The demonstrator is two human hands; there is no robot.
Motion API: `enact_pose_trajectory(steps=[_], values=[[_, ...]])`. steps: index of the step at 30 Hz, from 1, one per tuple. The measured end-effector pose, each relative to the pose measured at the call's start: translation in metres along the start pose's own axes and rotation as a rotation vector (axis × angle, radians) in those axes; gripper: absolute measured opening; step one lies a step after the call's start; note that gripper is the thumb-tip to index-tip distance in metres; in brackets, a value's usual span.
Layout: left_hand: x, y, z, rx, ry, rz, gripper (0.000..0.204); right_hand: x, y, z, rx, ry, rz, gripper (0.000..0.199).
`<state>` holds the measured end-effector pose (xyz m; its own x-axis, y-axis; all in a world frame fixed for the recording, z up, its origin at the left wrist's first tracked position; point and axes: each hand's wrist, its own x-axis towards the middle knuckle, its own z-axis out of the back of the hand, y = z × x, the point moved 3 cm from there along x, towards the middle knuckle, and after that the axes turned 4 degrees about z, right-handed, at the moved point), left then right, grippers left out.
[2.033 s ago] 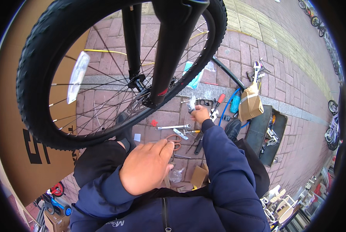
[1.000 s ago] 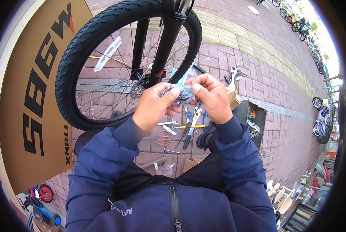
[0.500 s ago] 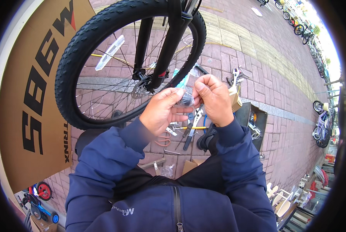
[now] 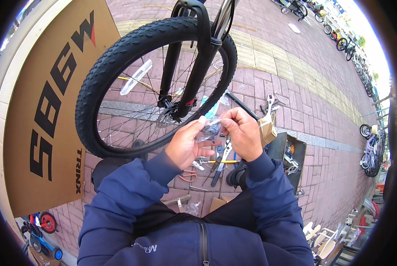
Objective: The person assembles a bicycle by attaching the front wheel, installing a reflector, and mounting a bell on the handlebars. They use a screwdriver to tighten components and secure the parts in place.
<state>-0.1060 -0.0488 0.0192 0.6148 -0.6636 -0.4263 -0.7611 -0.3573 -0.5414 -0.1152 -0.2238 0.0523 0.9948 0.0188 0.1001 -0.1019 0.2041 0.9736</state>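
Between my two hands is a small clear plastic bag [image 4: 210,129] with dark parts inside, too small to name. My left hand [image 4: 187,144] pinches its left side between thumb and forefinger, the other fingers stretched out underneath. On its upper right edge, my right hand [image 4: 242,133] is closed in a pinch. Just beyond my hands stands a bicycle front wheel [image 4: 112,64] with a knobbly black tyre, held in a black fork [image 4: 198,73]. A clear reflector [image 4: 136,77] sits on its spokes.
Below my hands lie orange-handled scissors [image 4: 188,176], a wrench [image 4: 226,150] and a yellow-shafted tool [image 4: 228,162]. An open dark toolbox [image 4: 299,155] stands at right, near a small cardboard box [image 4: 266,131]. A big printed carton [image 4: 65,111] fills the left side. Bicycles [image 4: 370,148] line the far right.
The bag has tilted and spread a little between my fingers, both hands still on it. My view has shifted slightly, so the wheel and carton sit lower and further right.
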Motion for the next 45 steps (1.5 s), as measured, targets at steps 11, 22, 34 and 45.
enact_pose_trajectory(steps=[11, 22, 34, 45], values=[[0.002, -0.003, 0.001, 0.009, 0.128, -0.013, 0.033, 0.001, 0.005, -0.003, -0.084, -0.12, 0.054, 0.008], [-0.003, -0.007, 0.003, -0.016, -0.008, -0.033, 0.034, 0.003, 0.005, -0.003, -0.137, 0.046, 0.118, 0.01], [-0.004, -0.011, -0.003, -0.045, 0.143, -0.092, 0.041, 0.002, 0.001, -0.004, 0.135, -0.072, -0.115, 0.01], [-0.004, -0.01, 0.002, 0.05, -0.04, -0.128, 0.039, 0.002, 0.002, -0.008, -0.085, 0.045, 0.088, 0.01]])
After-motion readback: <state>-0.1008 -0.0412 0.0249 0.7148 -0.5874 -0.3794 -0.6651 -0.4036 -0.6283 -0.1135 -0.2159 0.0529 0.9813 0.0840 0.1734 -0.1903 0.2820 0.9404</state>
